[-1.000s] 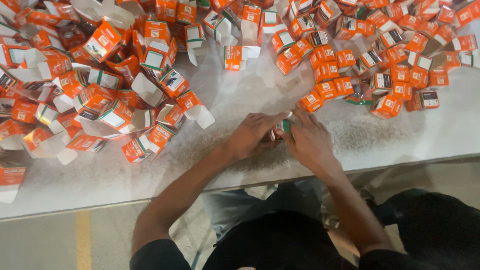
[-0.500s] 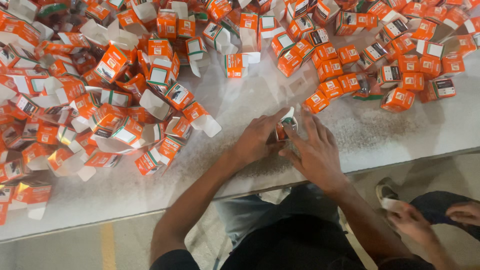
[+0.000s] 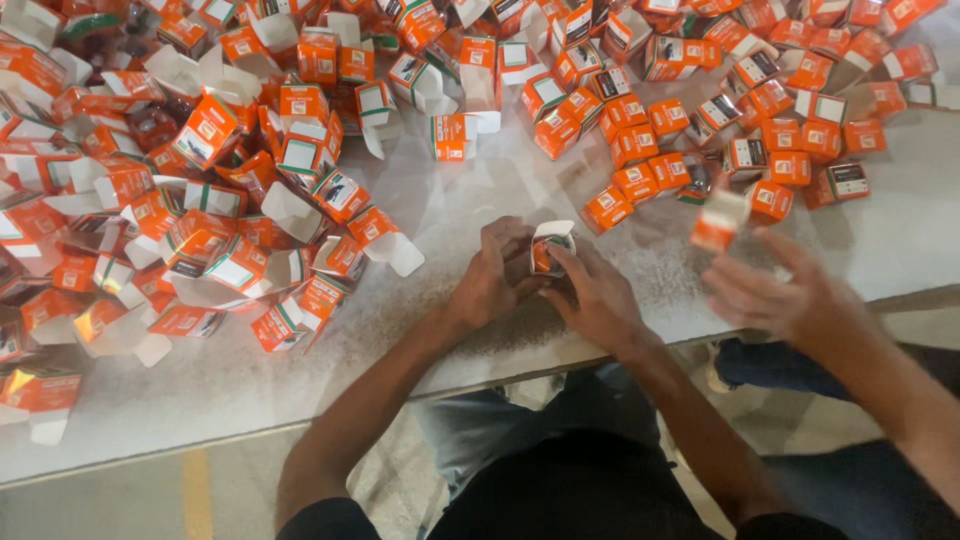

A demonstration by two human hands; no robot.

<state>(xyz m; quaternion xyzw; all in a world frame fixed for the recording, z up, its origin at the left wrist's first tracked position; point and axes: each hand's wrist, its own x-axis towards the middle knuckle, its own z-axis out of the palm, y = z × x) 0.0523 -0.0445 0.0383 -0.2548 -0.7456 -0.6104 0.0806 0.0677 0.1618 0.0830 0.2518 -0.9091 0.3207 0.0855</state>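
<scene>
My left hand (image 3: 492,278) and my right hand (image 3: 600,297) meet at the table's near edge, both closed around one small orange and white carton (image 3: 549,247) with its top flap up. The carton stands between my fingers, partly hidden by them. To the right, another person's hand (image 3: 790,295) reaches over the table with spread fingers, and a small orange carton (image 3: 720,222) is blurred just above its fingertips.
A large heap of open orange and white cartons (image 3: 200,200) covers the left and back of the pale speckled table (image 3: 450,210). Closed cartons (image 3: 760,140) lie in a cluster at the back right. The table's front edge (image 3: 200,440) runs below my forearms.
Another person's hand has come in from the right with a carton at its fingertips. My hands stay together on the small carton; its flap now stands up.
</scene>
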